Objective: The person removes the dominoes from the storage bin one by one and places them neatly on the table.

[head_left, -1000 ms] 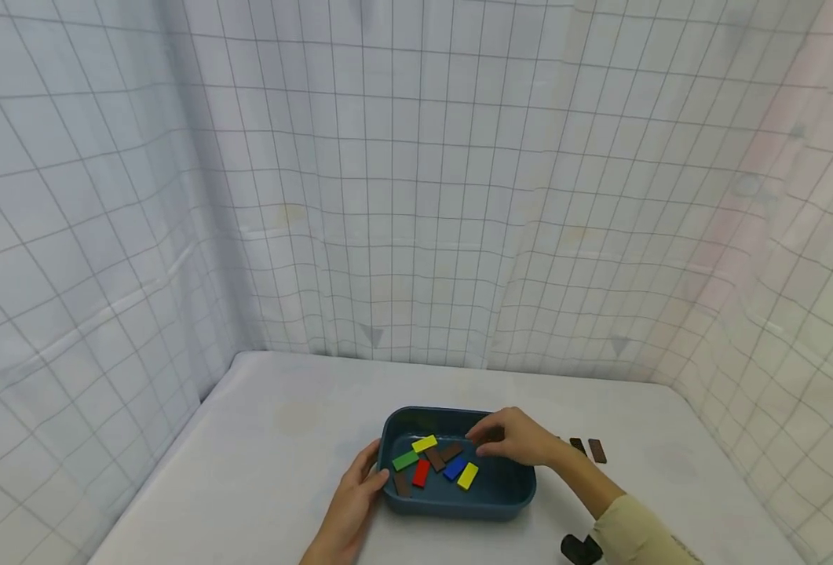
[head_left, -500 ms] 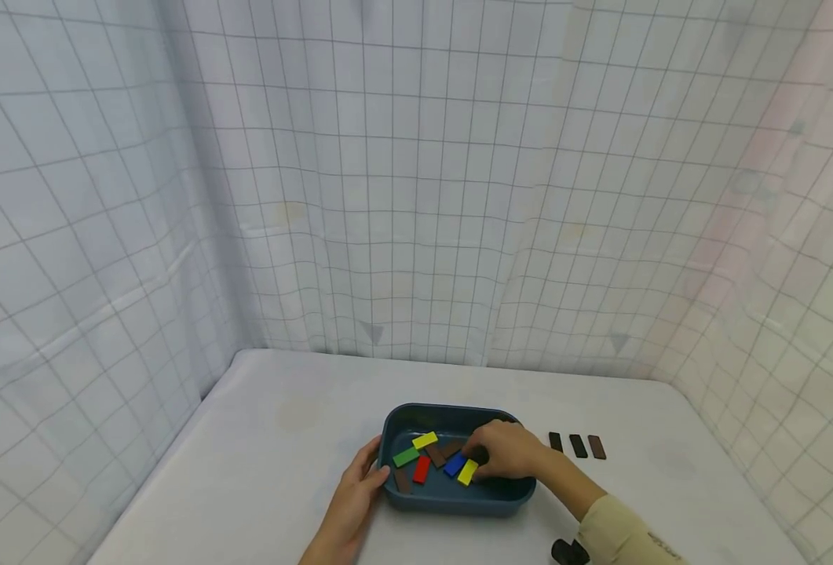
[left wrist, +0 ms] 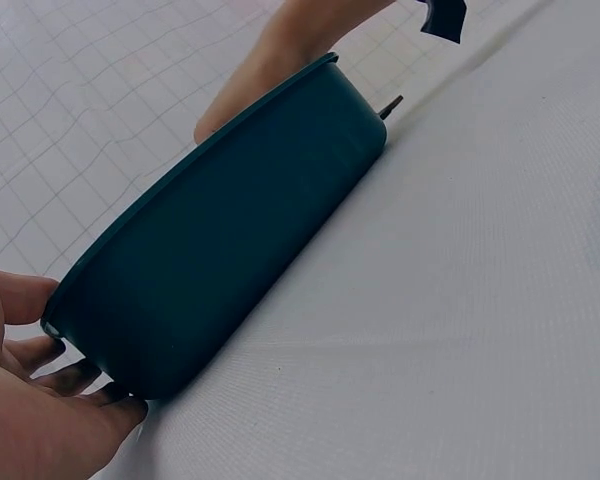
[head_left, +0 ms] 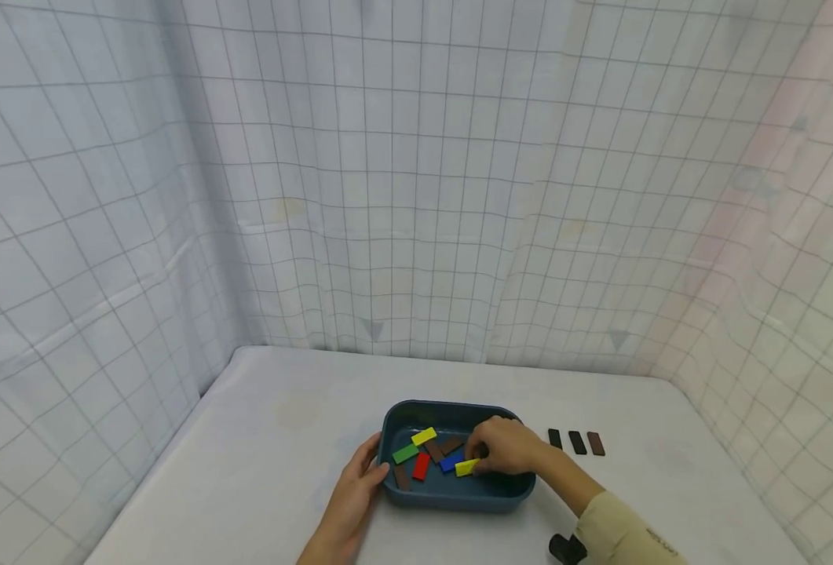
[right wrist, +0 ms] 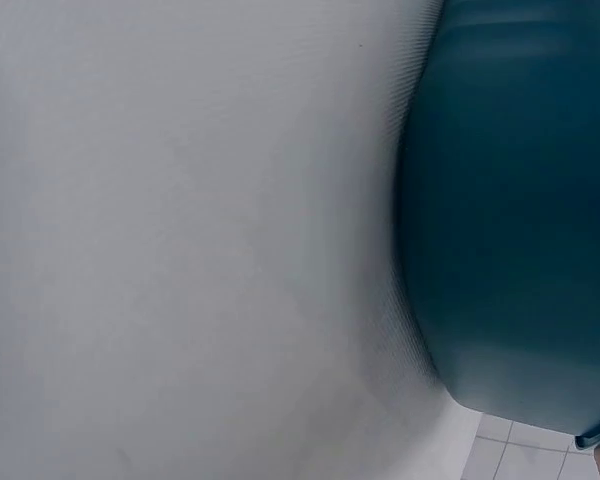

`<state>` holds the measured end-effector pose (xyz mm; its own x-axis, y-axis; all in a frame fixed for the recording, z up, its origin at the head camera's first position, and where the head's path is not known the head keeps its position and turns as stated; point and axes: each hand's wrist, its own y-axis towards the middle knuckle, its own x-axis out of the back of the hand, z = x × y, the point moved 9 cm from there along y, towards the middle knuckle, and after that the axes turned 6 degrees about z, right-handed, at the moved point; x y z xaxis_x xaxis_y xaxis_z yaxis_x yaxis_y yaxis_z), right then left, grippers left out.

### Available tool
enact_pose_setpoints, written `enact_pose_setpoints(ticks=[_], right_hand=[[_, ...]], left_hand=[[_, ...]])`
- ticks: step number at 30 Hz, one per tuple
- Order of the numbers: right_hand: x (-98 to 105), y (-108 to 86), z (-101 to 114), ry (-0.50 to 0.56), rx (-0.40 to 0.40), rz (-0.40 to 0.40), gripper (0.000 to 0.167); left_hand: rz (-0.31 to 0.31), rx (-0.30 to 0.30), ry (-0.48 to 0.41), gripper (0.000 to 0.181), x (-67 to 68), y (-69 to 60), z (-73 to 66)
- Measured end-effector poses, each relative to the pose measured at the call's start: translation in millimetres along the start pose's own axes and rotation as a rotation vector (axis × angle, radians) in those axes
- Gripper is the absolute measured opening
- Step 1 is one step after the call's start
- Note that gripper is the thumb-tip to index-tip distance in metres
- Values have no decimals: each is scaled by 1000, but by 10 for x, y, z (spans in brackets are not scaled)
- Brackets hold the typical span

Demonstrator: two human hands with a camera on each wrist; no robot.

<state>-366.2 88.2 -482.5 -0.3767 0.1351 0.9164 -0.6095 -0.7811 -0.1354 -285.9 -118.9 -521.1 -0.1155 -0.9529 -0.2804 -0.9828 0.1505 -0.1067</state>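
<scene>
A dark teal plastic bin [head_left: 451, 501] stands on the white table. My left hand [head_left: 348, 498] grips its left end, thumb on the rim and fingers against the outer wall, as the left wrist view also shows. Over the bin's right side, my right hand [head_left: 506, 447] reaches in with curled fingers and pinches the right end of a yellow block [head_left: 465, 468]. Touching that block on the left is a blue block [head_left: 450, 463]. A red block [head_left: 421, 467], a green block [head_left: 405, 453], another yellow block [head_left: 424, 436] and several brown blocks [head_left: 402, 478] lie in the bin.
Right of the bin, two black blocks [head_left: 577, 442] and a brown block [head_left: 596, 443] lie in a row on the table [head_left: 303, 408]. A black device [head_left: 566, 548] sits by the right wrist. Gridded white curtains [head_left: 416, 196] enclose the back and sides.
My right hand has lowered into the bin and curled its fingers at the yellow block. That block and the blue one have turned more sideways. My left hand keeps its hold.
</scene>
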Motion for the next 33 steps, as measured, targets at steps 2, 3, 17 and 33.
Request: enact_pose_setpoints(ticks=[2,3,17,33], right_hand=[[16,4,-3,32,30,-12,7],[24,6,-3,52,48,-21,6],[225,-94,-93,322,59,-248,5],[513,-420,-353,510,-81,-340,12]], left_hand=[[0,-2,1,62,-1,2,-6],[0,-1,0,62,-1,3,-7],[24,-21,5,62,-7,-2,4],[23,-20,6,60,-4,9,9]])
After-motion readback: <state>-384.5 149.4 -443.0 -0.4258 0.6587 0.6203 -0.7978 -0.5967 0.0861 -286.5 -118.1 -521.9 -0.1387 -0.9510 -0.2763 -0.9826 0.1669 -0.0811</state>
